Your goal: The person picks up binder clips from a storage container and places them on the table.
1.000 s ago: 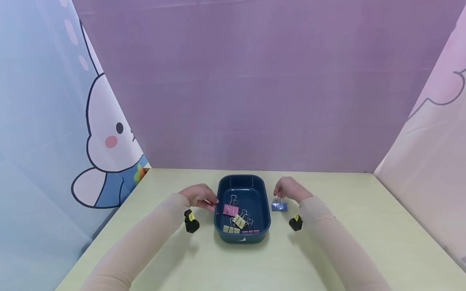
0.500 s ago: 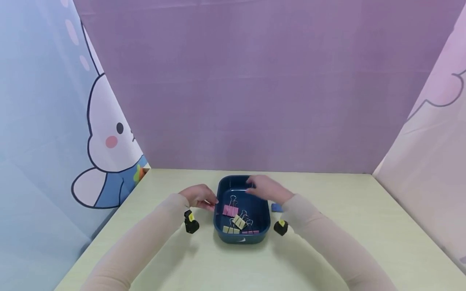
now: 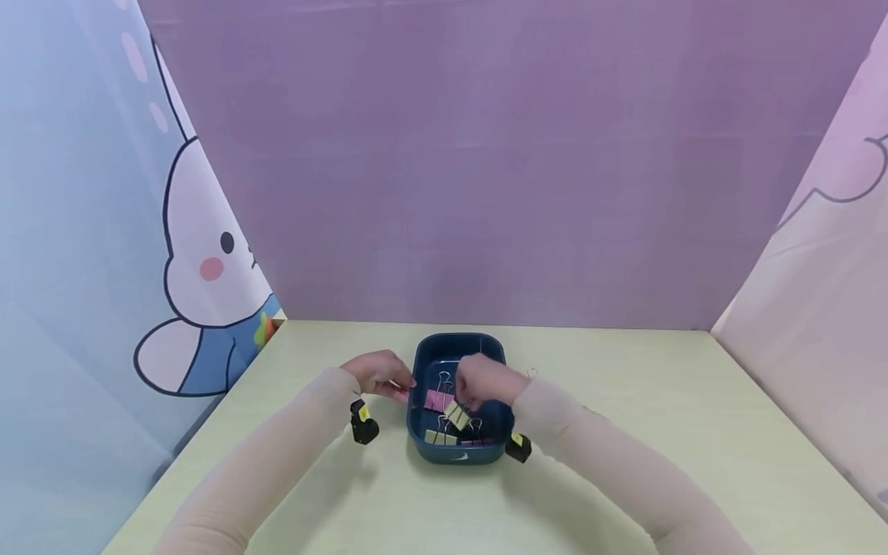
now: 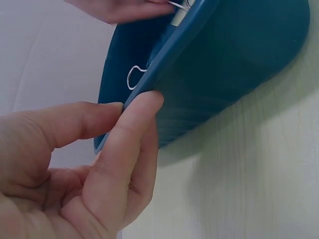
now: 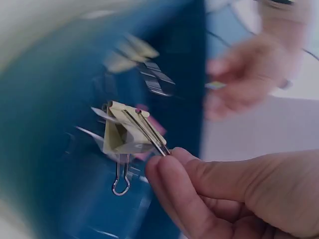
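Observation:
A dark blue tray (image 3: 461,456) holds several binder clips. My left hand (image 3: 381,375) pinches its left rim between thumb and fingers, as the left wrist view shows closely. Over the tray's interior, my right hand (image 3: 482,381) pinches a yellow binder clip (image 5: 130,127) by one wire handle, while the other handle hangs down. Still in the tray are a pink binder clip (image 3: 437,400), another yellow binder clip (image 3: 440,438) at the near side, and a second pink binder clip (image 3: 477,442) partly in shadow.
The tray stands on a pale yellow table (image 3: 333,478). To its right a wire handle (image 3: 532,372) of the blue binder clip shows above my right sleeve, which hides the rest. A purple backdrop (image 3: 458,169) rises behind the table.
My right hand has left the blue binder clip on the table, moved left over the tray and taken a yellow binder clip by its handle. My left hand has stayed on the rim.

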A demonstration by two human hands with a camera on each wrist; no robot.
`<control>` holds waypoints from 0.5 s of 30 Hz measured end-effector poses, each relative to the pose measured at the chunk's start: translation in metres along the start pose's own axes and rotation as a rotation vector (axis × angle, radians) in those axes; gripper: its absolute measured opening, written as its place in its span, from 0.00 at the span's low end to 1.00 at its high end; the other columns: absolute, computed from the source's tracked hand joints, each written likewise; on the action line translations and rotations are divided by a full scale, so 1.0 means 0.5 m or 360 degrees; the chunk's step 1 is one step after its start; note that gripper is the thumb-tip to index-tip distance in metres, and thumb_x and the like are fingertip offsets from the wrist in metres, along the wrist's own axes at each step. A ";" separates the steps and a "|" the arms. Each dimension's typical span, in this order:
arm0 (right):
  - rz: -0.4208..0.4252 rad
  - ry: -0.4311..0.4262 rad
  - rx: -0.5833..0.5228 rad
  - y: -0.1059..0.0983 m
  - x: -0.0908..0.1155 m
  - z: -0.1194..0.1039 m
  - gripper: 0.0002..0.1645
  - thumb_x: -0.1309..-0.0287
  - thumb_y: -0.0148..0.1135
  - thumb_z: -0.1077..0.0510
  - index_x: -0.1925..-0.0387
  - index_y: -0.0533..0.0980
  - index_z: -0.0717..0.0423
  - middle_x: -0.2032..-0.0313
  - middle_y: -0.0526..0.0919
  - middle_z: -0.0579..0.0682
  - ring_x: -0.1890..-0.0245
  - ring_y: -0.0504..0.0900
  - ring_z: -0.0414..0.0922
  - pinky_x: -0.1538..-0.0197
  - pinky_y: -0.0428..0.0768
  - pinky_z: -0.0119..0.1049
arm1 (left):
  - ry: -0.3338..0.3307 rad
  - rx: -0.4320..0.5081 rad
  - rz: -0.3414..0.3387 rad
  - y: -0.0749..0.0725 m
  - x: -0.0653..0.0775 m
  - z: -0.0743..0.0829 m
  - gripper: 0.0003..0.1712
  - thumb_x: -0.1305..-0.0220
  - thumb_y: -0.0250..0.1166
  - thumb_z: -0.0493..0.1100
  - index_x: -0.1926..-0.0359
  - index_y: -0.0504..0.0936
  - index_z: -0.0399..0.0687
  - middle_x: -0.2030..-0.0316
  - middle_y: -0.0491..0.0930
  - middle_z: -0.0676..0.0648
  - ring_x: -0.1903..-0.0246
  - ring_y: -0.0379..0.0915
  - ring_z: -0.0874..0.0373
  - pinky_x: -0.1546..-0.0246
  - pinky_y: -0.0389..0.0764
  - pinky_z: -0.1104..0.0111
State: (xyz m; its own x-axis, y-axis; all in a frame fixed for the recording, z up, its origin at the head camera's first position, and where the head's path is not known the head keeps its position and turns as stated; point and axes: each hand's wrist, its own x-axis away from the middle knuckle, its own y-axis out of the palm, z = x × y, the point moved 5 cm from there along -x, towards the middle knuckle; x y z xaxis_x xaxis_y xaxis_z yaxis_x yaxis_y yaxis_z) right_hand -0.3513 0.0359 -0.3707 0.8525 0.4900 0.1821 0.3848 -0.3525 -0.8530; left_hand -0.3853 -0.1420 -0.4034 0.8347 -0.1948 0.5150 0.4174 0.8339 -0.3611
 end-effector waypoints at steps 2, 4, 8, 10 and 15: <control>0.0052 -0.0003 -0.0081 -0.035 0.010 0.004 0.06 0.47 0.63 0.73 0.74 0.80 0.62 0.73 0.82 0.51 0.75 0.84 0.43 0.69 0.86 0.31 | 0.0002 -0.0004 -0.0007 0.001 0.001 0.000 0.12 0.37 0.62 0.31 0.54 0.81 0.27 0.67 0.82 0.39 0.76 0.80 0.58 0.64 0.87 0.67; 0.0111 -0.0016 -0.0127 -0.081 0.023 0.009 0.05 0.47 0.64 0.72 0.71 0.80 0.62 0.71 0.83 0.53 0.72 0.84 0.44 0.65 0.87 0.33 | 0.0003 -0.0017 -0.0007 0.000 0.002 0.001 0.12 0.37 0.62 0.32 0.54 0.81 0.28 0.66 0.82 0.39 0.76 0.80 0.58 0.61 0.87 0.66; 0.0284 -0.0068 -0.0123 -0.181 0.052 0.031 0.05 0.45 0.62 0.72 0.66 0.80 0.64 0.65 0.84 0.57 0.66 0.83 0.47 0.57 0.87 0.38 | -0.0005 -0.0039 0.0017 -0.007 0.003 0.003 0.12 0.37 0.62 0.32 0.54 0.81 0.29 0.64 0.82 0.38 0.75 0.81 0.58 0.56 0.85 0.63; 0.0396 -0.0076 -0.0059 -0.224 0.066 0.051 0.06 0.44 0.61 0.72 0.65 0.80 0.64 0.64 0.85 0.58 0.64 0.84 0.49 0.57 0.86 0.38 | -0.0006 -0.0039 0.0027 -0.009 0.002 0.003 0.12 0.37 0.62 0.32 0.54 0.81 0.29 0.64 0.82 0.38 0.75 0.81 0.57 0.57 0.86 0.63; 0.0578 -0.0006 0.0048 -0.281 0.092 0.120 0.06 0.44 0.59 0.74 0.63 0.78 0.68 0.63 0.84 0.62 0.61 0.83 0.54 0.57 0.86 0.40 | 0.0004 -0.0030 0.0022 -0.010 -0.003 0.000 0.11 0.37 0.62 0.31 0.55 0.81 0.28 0.63 0.82 0.37 0.75 0.80 0.57 0.64 0.87 0.67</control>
State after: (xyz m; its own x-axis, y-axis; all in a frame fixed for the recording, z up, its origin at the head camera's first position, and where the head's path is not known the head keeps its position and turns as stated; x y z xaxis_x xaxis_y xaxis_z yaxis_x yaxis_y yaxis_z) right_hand -0.3872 0.1560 -0.2720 0.9303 0.3402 -0.1370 0.0468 -0.4806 -0.8757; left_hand -0.3886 -0.1458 -0.4025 0.8412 -0.1848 0.5082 0.4127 0.8266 -0.3826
